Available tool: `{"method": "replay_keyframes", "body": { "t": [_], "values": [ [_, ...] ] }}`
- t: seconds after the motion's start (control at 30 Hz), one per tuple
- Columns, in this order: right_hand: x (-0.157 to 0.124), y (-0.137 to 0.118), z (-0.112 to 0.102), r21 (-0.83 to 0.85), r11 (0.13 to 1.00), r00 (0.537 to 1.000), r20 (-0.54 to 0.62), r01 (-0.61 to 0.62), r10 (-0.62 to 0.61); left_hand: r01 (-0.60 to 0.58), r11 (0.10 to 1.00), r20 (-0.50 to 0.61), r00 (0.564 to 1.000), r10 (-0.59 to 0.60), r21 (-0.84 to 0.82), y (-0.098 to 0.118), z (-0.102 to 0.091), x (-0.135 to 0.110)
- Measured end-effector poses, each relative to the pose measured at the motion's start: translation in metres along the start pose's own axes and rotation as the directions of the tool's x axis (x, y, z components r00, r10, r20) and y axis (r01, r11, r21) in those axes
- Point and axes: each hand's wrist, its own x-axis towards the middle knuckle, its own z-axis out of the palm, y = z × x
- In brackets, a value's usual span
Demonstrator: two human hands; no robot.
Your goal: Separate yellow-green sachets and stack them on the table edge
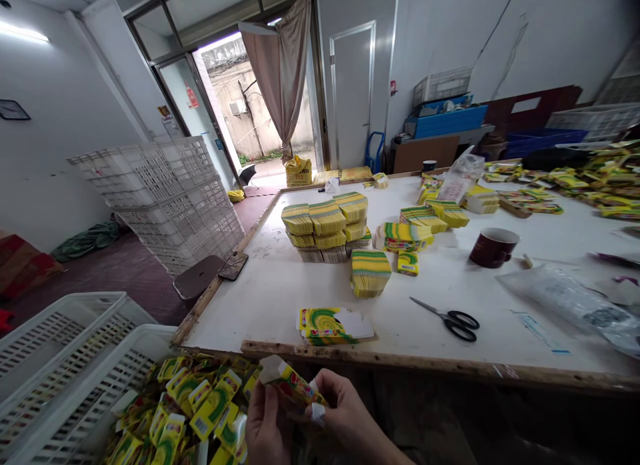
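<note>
A small yellow and green printed carton (pixel 295 384) is held between my two hands just in front of the table's near edge, its white end flap standing up. My left hand (pixel 270 418) grips it at the left end. On the other end, my right hand (pixel 343 402) pinches it, with white wrapping on some fingertips. Beyond them on the table lies a small pile of flat cartons (pixel 333 325). Below to the left, a white plastic crate (pixel 115 378) holds many folded yellow cartons (pixel 213 405).
Bundled carton stacks (pixel 325 222) stand on the white table (pixel 250 292), with another stack (pixel 370 272) nearer. Black-handled scissors (pixel 453 320), a maroon mug (pixel 494 246) and a plastic bag (pixel 575 302) lie to the right. A phone (pixel 233 265) rests at the left edge. Tall white crates (pixel 170 198) stand beyond.
</note>
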Motion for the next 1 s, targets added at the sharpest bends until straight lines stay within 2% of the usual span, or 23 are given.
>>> {"method": "replay_keyframes", "body": {
  "t": [0.07, 0.13, 0.2, 0.23, 0.27, 0.33, 0.4, 0.43, 0.5, 0.53, 0.57, 0.63, 0.67, 0.7, 0.77, 0.83, 0.9, 0.93, 1.0],
  "values": [
    [0.0, -0.002, -0.003, -0.062, 0.998, 1.0, 0.016, -0.009, 0.011, 0.007, 0.999, -0.022, 1.0, -0.008, -0.045, 0.008, -0.003, 0.006],
    [-0.002, -0.005, -0.006, -0.12, 0.993, 0.999, 0.045, 0.016, -0.011, -0.005, 1.0, -0.041, 0.999, 0.005, -0.016, 0.02, -0.004, 0.009],
    [-0.005, -0.013, -0.012, -0.276, 0.956, 0.994, 0.055, 0.104, -0.092, -0.017, 0.999, 0.019, 1.0, 0.016, 0.046, 0.036, -0.005, 0.01],
    [-0.008, -0.019, -0.016, -0.403, 0.9, 0.986, 0.062, 0.166, -0.154, -0.041, 0.996, 0.072, 0.997, 0.035, 0.085, 0.044, -0.005, 0.008],
    [-0.01, -0.025, -0.019, -0.547, 0.806, 0.973, 0.087, 0.228, -0.216, -0.082, 0.989, 0.131, 0.989, 0.065, 0.122, 0.052, -0.005, 0.006],
    [-0.015, -0.039, -0.023, -0.782, 0.531, 0.937, 0.194, 0.326, -0.29, -0.181, 0.968, 0.241, 0.961, 0.137, 0.174, 0.061, -0.007, -0.002],
    [-0.021, -0.051, -0.02, -0.859, 0.287, 0.896, 0.35, 0.424, -0.273, -0.244, 0.939, 0.316, 0.935, 0.161, 0.241, 0.059, -0.008, -0.01],
    [-0.023, -0.055, -0.018, -0.849, 0.214, 0.868, 0.429, 0.482, -0.252, -0.256, 0.922, 0.352, 0.925, 0.145, 0.29, 0.054, -0.009, -0.014],
    [-0.026, -0.057, -0.012, -0.798, 0.168, 0.808, 0.533, 0.579, -0.253, -0.297, 0.86, 0.417, 0.902, 0.11, 0.415, 0.039, -0.009, -0.02],
    [-0.027, -0.055, -0.01, -0.782, 0.186, 0.792, 0.532, 0.595, -0.3, -0.331, 0.813, 0.44, 0.892, 0.103, 0.479, 0.032, -0.009, -0.021],
    [-0.027, -0.051, -0.01, -0.782, 0.231, 0.795, 0.48, 0.579, -0.371, -0.373, 0.759, 0.455, 0.883, 0.114, 0.533, 0.025, -0.009, -0.022],
    [-0.024, -0.039, -0.012, -0.783, 0.412, 0.837, 0.24, 0.466, -0.491, -0.451, 0.666, 0.467, 0.868, 0.171, 0.594, 0.014, -0.009, -0.022],
    [-0.022, -0.032, -0.014, -0.746, 0.535, 0.867, 0.111, 0.396, -0.486, -0.471, 0.642, 0.458, 0.865, 0.203, 0.605, 0.009, -0.009, -0.022],
    [-0.019, -0.025, -0.016, -0.673, 0.664, 0.905, 0.021, 0.327, -0.425, -0.474, 0.637, 0.442, 0.869, 0.224, 0.608, 0.005, -0.01, -0.023],
    [-0.012, -0.012, -0.018, -0.486, 0.853, 0.974, -0.014, 0.191, -0.226, -0.441, 0.676, 0.413, 0.885, 0.216, 0.591, -0.004, -0.012, -0.024],
    [-0.007, -0.003, -0.017, -0.359, 0.928, 0.995, 0.039, 0.096, -0.088, -0.383, 0.74, 0.386, 0.905, 0.181, 0.553, -0.013, -0.015, -0.025],
    [-0.005, 0.0, -0.015, -0.306, 0.95, 0.997, 0.05, 0.066, -0.053, -0.366, 0.778, 0.357, 0.914, 0.195, 0.511, -0.019, -0.019, -0.026],
    [-0.005, -0.001, -0.014, -0.288, 0.955, 0.997, 0.049, 0.069, -0.057, -0.386, 0.766, 0.359, 0.908, 0.217, 0.514, -0.021, -0.021, -0.025],
    [-0.008, -0.004, -0.012, -0.241, 0.967, 0.996, 0.052, 0.084, -0.073, -0.476, 0.663, 0.438, 0.866, 0.24, 0.578, -0.02, -0.024, -0.023]
  ]
}}
